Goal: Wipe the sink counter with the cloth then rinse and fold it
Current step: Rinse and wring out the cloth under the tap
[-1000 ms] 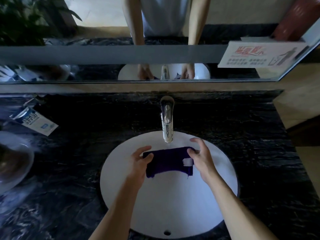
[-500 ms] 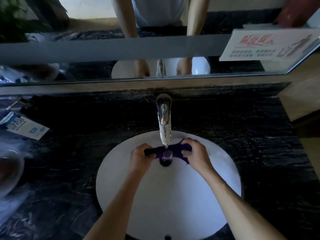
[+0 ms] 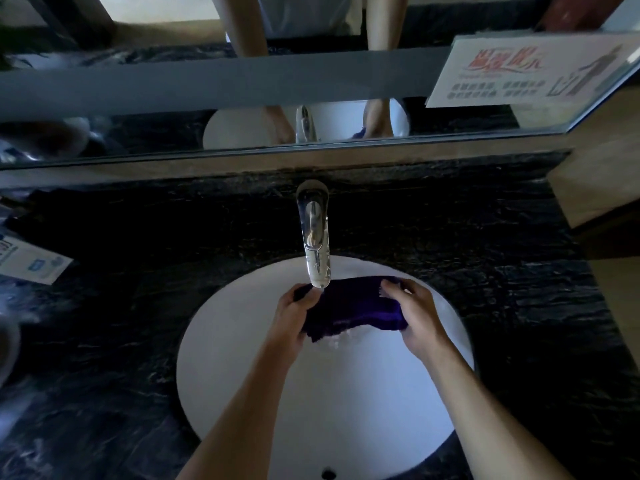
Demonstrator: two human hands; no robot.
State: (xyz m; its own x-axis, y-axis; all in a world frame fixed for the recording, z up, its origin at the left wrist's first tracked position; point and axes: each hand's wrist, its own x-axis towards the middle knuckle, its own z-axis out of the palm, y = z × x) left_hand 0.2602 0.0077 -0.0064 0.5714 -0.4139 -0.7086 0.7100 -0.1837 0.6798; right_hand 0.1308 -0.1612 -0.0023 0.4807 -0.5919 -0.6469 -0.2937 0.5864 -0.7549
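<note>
Both hands, left (image 3: 297,318) and right (image 3: 414,315), grip the cloth (image 3: 349,308) stretched between them.

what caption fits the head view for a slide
Both hands, left and right, hold a purple cloth under the tap over the sink.

Dim room w/ wide mirror (image 3: 173,98) along back wall, wood-tone trim (image 3: 588,174) at right, sign (image 3: 530,71) stuck on glass.
</note>
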